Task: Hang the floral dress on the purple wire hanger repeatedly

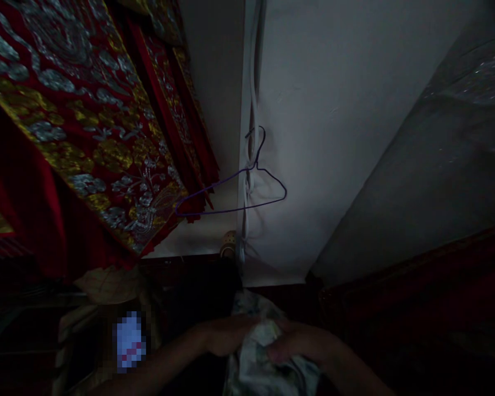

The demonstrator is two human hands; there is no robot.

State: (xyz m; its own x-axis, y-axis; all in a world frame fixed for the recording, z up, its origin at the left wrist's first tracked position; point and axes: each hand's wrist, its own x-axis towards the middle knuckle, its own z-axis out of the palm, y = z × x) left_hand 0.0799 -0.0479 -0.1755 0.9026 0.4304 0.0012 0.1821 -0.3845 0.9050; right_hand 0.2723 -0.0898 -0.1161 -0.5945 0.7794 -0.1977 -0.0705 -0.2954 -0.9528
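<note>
The room is very dark. My left hand (225, 335) and my right hand (299, 342) meet low in the middle of the head view, both closed on a pale, patterned piece of cloth (258, 352) that bunches between them and hangs down. A thin purple wire hanger (235, 190) hangs empty on a white cord against the white wall (334, 137), well above my hands.
Red garments with gold and silver embroidery (86, 121) hang at the left. A grey cabinet side (429, 181) stands at the right. Dark furniture and more pale fabric (107, 283) lie at lower left.
</note>
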